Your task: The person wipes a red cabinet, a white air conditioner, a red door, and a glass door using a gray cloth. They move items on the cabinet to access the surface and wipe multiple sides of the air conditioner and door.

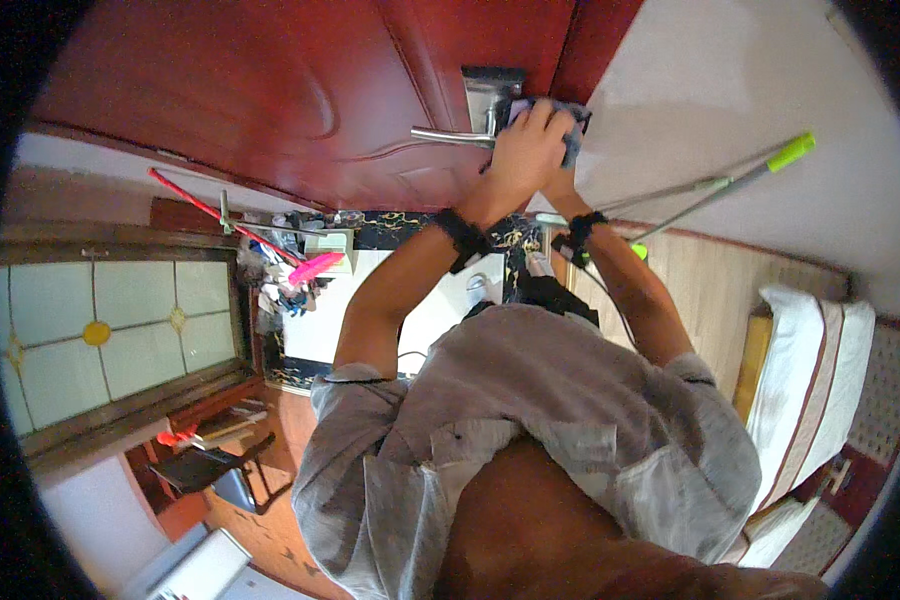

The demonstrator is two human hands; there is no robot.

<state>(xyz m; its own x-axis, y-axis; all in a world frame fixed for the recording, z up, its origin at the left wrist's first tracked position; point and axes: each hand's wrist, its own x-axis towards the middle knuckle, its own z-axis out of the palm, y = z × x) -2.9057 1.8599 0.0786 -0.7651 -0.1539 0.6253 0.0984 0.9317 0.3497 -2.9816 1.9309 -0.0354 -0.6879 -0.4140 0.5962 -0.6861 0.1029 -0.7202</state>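
A red wooden door (300,75) fills the top of the head view. On it is a metal lock plate (485,92) with a silver lever handle (450,135) pointing left. My left hand (526,150) is beside the plate near the door's edge, its fingers bent over a dark grey-blue cloth (572,148). Close behind it comes my right hand (560,186), mostly covered by the left, so its fingers do not show. Both wrists wear black bands.
A green-tipped pole (740,178) leans against the pale wall at right. To the left are a pink broom (315,268) and a cluttered pile of small items (280,290). A bed (810,380) stands at right, a dark chair (210,465) at lower left.
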